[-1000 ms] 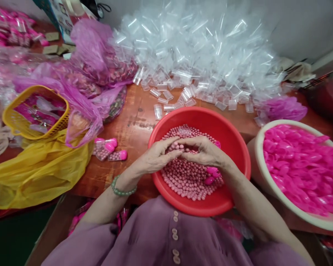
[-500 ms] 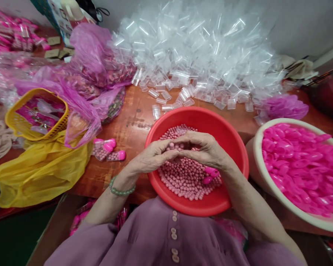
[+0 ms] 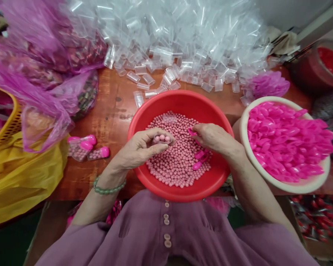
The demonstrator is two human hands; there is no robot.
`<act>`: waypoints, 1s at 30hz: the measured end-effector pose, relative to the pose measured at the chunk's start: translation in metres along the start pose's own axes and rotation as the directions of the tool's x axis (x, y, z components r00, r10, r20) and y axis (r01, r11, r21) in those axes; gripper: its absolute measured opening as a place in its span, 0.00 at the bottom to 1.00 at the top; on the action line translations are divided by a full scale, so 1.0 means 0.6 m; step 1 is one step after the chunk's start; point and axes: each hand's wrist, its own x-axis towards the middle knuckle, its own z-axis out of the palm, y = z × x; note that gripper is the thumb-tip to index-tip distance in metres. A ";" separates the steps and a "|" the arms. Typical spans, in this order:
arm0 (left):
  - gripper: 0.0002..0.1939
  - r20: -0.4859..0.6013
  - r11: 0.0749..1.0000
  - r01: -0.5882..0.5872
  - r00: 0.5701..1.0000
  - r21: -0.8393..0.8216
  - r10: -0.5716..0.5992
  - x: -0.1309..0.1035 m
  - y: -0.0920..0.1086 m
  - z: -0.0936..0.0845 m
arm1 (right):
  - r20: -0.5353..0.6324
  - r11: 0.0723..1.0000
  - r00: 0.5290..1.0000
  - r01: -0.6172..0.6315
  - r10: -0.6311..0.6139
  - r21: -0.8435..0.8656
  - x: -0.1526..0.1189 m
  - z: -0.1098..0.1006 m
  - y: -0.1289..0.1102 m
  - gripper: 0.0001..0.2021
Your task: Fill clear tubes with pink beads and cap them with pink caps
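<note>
Over a red basin [image 3: 180, 96] of pink beads [image 3: 169, 166], my left hand [image 3: 140, 149] is closed around a clear plastic container [image 3: 163, 139] with pink beads showing at its open end. At the right side of the basin, my right hand [image 3: 213, 136] pinches a bright pink plastic cap [image 3: 192, 132]. Below that hand, more pink caps [image 3: 199, 160] lie on the beads. Another clear container [image 3: 170, 118] rests on the beads toward the back. Left of the basin, several bead-filled containers with pink caps [image 3: 86, 146] lie on the wooden table [image 3: 113, 111].
A large heap of clear plastic containers [image 3: 169, 40] covers the table's back. A cream tub [image 3: 242, 136] full of pink caps stands right of the basin. Purple bags [image 3: 52, 92], a yellow bag [image 3: 27, 177] and a yellow basket [image 3: 13, 122] crowd the left.
My hands have come apart from over the beads. The left keeps the bead-filled container, while the right has moved right and taken a pink cap. The view has shifted right and down.
</note>
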 end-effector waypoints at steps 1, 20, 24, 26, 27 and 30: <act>0.10 -0.001 1.000 0.000 1.000 0.018 0.000 0.001 0.000 0.001 | 0.051 0.998 0.998 -0.039 0.042 -0.058 -0.001 0.008 -0.002 0.11; 0.07 -0.045 0.857 -0.213 0.963 0.469 0.264 0.025 -0.025 0.025 | -0.306 0.855 0.902 0.401 -0.304 0.330 -0.047 -0.008 -0.061 0.05; 0.09 -0.175 0.925 -0.118 0.966 0.360 0.191 0.024 -0.027 0.030 | -0.520 0.772 0.793 0.535 -0.318 0.343 -0.050 0.003 -0.071 0.09; 0.12 -0.232 0.973 -0.038 0.968 0.228 0.093 0.023 -0.026 0.035 | -0.629 0.757 0.732 0.560 -0.262 0.337 -0.052 0.009 -0.075 0.11; 0.12 -0.231 0.986 -0.008 0.972 0.165 0.047 0.023 -0.025 0.038 | -0.682 0.754 0.697 0.566 -0.221 0.334 -0.052 0.011 -0.077 0.12; 0.12 -0.178 0.999 0.034 0.984 0.037 -0.027 0.022 -0.021 0.047 | -0.778 0.739 0.620 0.569 -0.100 0.359 -0.050 0.014 -0.088 0.13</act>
